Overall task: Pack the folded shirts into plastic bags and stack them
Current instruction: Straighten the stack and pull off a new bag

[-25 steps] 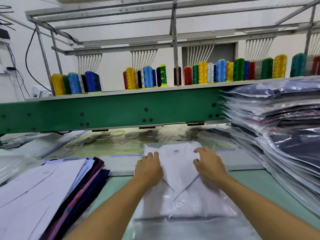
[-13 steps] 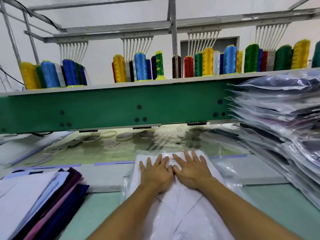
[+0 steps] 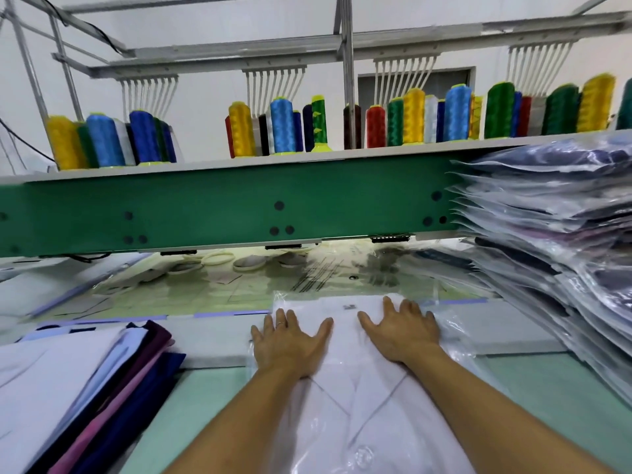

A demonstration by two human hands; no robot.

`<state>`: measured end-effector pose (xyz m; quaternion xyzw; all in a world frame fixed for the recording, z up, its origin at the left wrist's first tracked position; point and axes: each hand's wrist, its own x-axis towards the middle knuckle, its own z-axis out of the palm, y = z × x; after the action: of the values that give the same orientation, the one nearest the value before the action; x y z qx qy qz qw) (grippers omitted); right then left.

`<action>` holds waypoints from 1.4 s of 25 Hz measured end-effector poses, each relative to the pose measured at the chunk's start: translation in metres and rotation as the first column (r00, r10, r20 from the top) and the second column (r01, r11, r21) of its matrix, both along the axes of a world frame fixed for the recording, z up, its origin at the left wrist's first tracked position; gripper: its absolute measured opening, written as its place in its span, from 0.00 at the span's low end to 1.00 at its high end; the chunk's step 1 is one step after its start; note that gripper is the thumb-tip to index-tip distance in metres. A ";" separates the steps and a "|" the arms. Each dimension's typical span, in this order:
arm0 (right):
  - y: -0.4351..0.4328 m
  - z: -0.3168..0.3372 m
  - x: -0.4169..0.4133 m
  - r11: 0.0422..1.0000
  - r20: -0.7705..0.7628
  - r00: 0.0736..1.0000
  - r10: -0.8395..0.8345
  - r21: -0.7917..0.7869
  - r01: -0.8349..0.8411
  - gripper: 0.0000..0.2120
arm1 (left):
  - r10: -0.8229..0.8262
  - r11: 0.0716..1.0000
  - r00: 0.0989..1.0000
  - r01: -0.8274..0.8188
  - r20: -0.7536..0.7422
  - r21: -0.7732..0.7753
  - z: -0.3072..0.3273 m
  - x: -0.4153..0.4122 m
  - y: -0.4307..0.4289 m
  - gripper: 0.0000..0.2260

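White shirt [image 3: 345, 357] lies folded inside clear plastic bag [image 3: 456, 340] on table [image 3: 547, 388], centre front. L hand [image 3: 290, 347] & R hand [image 3: 400, 333] press flat on it, fingers spread. Stack of bagged shirts [image 3: 547, 234] at right; unbagged folded shirts [image 3: 68, 388] at left.

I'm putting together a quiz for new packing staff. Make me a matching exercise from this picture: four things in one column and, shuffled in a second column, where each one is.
Things
1. white shirt in its plastic bag
2. stack of bagged shirts
3. pile of unbagged shirts
4. thread cones

Places
A. on the shelf above the green beam
B. at the near left
C. in the middle, under the left hand and right hand, both pressed flat
D. piled high at the right

Pairs: 1-C, 2-D, 3-B, 4-A
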<state>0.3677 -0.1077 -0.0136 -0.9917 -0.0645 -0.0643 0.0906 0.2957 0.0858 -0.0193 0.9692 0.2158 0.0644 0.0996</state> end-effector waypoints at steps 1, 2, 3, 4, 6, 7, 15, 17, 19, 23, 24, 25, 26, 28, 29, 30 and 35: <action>-0.003 0.003 -0.002 1.000 -0.007 1.000 -0.031 -0.001 0.031 0.41 | 0.011 1.000 0.999 -0.010 -0.031 0.023 0.003 -0.005 0.003 0.46; -0.007 0.006 -0.004 0.998 0.011 0.998 -0.059 -0.003 0.059 0.40 | 0.022 0.998 0.998 -0.019 -0.053 0.055 0.006 -0.010 0.006 0.45; -0.011 0.009 -0.009 0.997 0.051 0.996 -0.075 -0.002 0.076 0.38 | 0.028 0.996 0.998 -0.023 -0.054 0.085 0.010 -0.016 0.008 0.44; -0.015 0.011 -0.014 0.997 0.094 0.993 -0.074 0.004 0.074 0.35 | 0.026 0.994 0.999 -0.022 -0.033 0.107 0.013 -0.023 0.009 0.42; -0.022 0.012 -0.030 0.999 0.158 0.987 -0.035 0.021 0.033 0.32 | 0.007 0.993 0.999 -0.011 0.034 0.114 0.019 -0.040 0.006 0.39; -0.024 0.013 -0.039 1.000 0.177 0.984 -0.013 0.030 0.008 0.31 | -0.005 0.995 0.998 -0.001 0.058 0.099 0.022 -0.050 0.002 0.37; -0.009 0.004 -0.138 0.959 0.164 0.953 0.254 0.084 -0.270 0.28 | -0.162 0.986 0.970 0.168 0.183 -0.018 0.017 -0.127 -0.060 0.30; -0.010 -0.008 -0.158 0.948 0.108 0.945 0.308 0.046 -0.314 0.27 | -0.182 0.982 0.968 0.188 0.172 -0.021 0.004 -0.146 -0.069 0.29; -0.019 -0.019 -0.168 0.955 0.060 0.953 0.296 0.006 -0.297 0.28 | -0.201 0.979 0.969 0.201 0.145 0.013 -0.010 -0.162 -0.067 0.29; -0.050 -0.026 -0.178 0.974 0.000 0.975 0.223 -0.030 -0.223 0.35 | -0.173 0.985 0.972 0.171 0.156 0.027 -0.020 -0.179 -0.056 0.32; -0.056 -0.025 -0.179 0.978 -0.012 0.978 0.207 -0.034 -0.207 0.36 | -0.164 0.986 0.974 0.163 0.159 0.017 -0.020 -0.180 -0.055 0.33; -0.060 -0.024 -0.179 0.982 -0.023 0.982 0.187 -0.035 -0.188 0.37 | -0.151 0.988 0.975 0.153 0.162 0.000 -0.020 -0.181 -0.055 0.34; -0.065 -0.022 -0.178 0.986 -0.037 0.986 0.165 -0.024 -0.166 0.38 | -0.135 0.990 0.977 0.140 0.164 -0.023 -0.019 -0.181 -0.054 0.35; -0.073 -0.018 -0.176 0.993 -0.069 0.991 0.115 0.025 -0.114 0.39 | -0.090 0.992 0.979 0.104 0.182 -0.070 -0.019 -0.183 -0.051 0.37; -0.076 -0.018 -0.176 0.995 -0.081 0.992 0.095 0.047 -0.091 0.39 | -0.056 0.994 0.977 0.075 0.207 -0.083 -0.019 -0.184 -0.049 0.38; -0.079 -0.017 -0.176 0.995 -0.085 0.993 0.079 0.064 -0.073 0.39 | -0.016 0.996 0.970 0.037 0.242 -0.084 -0.019 -0.186 -0.046 0.38; -0.080 -0.020 -0.176 0.997 0.046 0.998 0.039 0.060 -0.041 0.37 | 0.088 0.975 0.935 -0.009 0.343 -0.223 -0.013 -0.197 -0.025 0.33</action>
<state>0.1915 -0.1877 -0.0335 -0.9853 -0.0844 -0.0868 0.1204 0.0991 0.0603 -0.0326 0.9197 0.2243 0.2146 0.2405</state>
